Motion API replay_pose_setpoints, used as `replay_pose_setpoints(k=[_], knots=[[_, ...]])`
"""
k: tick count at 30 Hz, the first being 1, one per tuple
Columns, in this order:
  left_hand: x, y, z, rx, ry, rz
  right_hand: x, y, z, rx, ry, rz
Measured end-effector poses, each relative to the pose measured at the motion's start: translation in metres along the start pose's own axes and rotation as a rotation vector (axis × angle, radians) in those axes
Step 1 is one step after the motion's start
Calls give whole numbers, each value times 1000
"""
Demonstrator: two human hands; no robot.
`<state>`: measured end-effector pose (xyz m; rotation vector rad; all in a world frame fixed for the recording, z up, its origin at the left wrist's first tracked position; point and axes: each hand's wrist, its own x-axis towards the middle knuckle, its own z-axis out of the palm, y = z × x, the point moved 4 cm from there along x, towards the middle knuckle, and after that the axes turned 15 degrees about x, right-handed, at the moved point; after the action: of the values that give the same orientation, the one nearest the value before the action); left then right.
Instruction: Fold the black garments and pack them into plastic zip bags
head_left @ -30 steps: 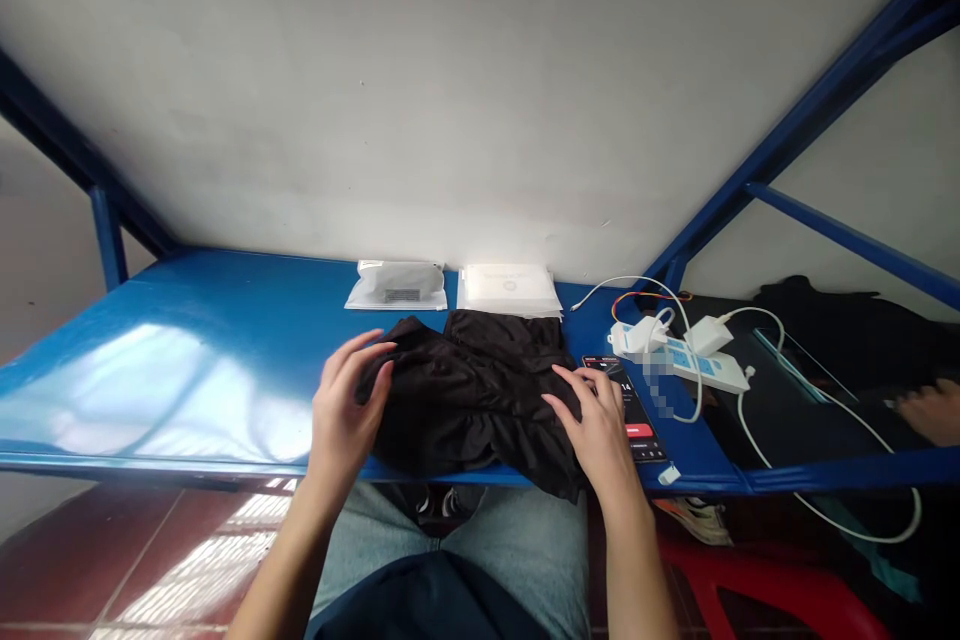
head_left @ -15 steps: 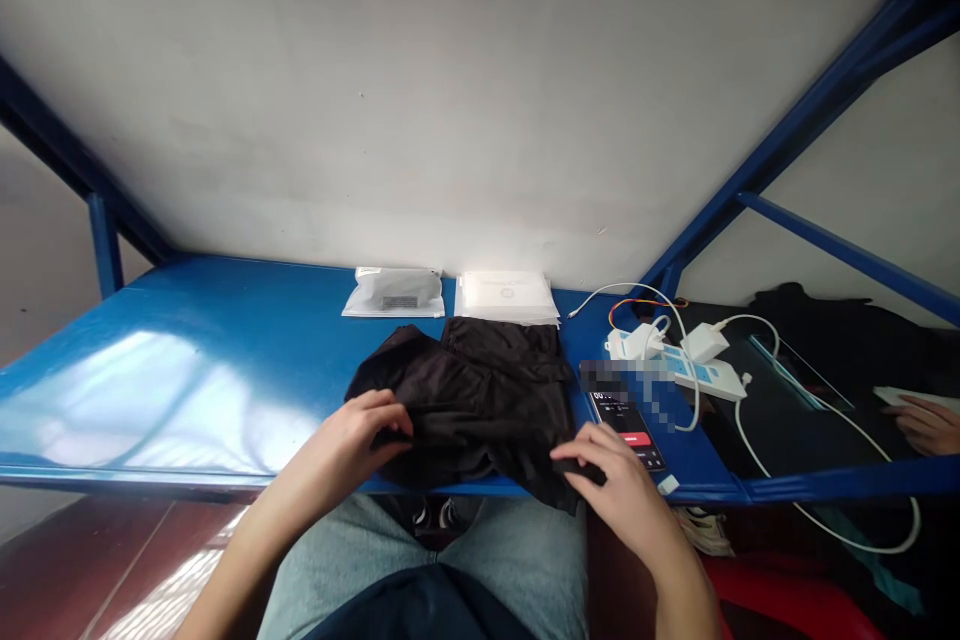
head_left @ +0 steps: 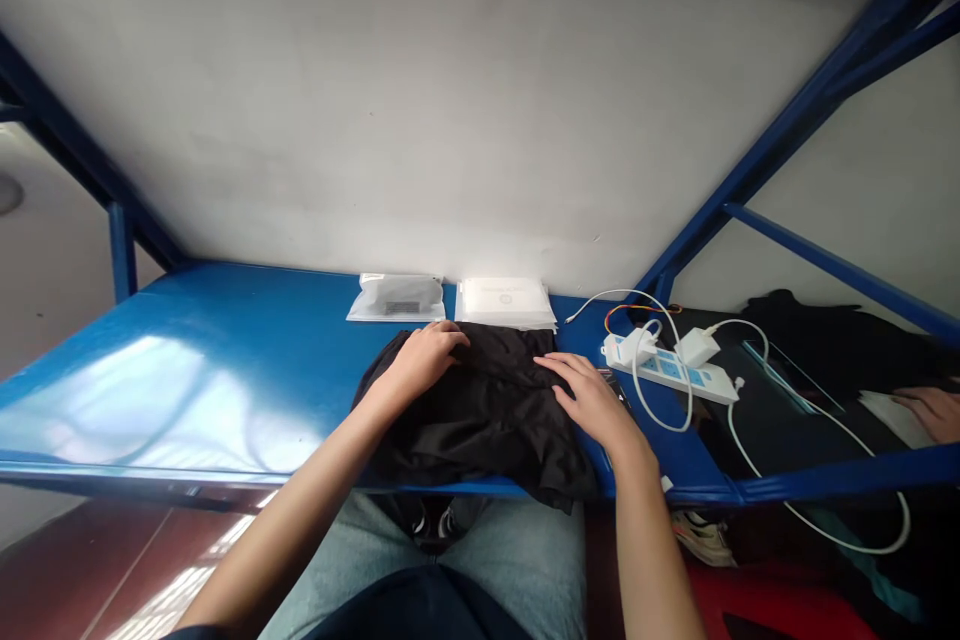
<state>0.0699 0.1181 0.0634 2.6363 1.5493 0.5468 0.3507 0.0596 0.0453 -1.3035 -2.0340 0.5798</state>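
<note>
A black garment (head_left: 480, 415) lies bunched on the blue table (head_left: 225, 370), its near edge hanging over the front. My left hand (head_left: 420, 360) rests on the garment's far left part, fingers curled down onto the cloth. My right hand (head_left: 592, 400) lies flat on its right side, fingers stretched out. Neither hand lifts the cloth.
Two white plastic packets (head_left: 396, 297) (head_left: 506, 302) lie against the wall behind the garment. A white power strip (head_left: 671, 367) with chargers and cables sits to the right. Another person's hand (head_left: 930, 410) shows at the far right edge by dark items.
Both hands moved from the garment's near edge to its far part, carrying the near cloth over. The garment now lies flatter, and the phone is mostly hidden behind my right hand.
</note>
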Motion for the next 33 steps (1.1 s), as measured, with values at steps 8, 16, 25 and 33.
replay_pose_setpoints(k=[8,16,25,33], knots=[[18,-4,-15,44,135,-228,57,-1,-12,4,311,-31],[-31,42,41,209,50,-225,28,-23,73,27,86,62],[-48,7,57,175,0,-195,7,-2,80,-197,-7,143],[-50,6,62,258,-128,-277,8,-3,82,-318,-98,242]])
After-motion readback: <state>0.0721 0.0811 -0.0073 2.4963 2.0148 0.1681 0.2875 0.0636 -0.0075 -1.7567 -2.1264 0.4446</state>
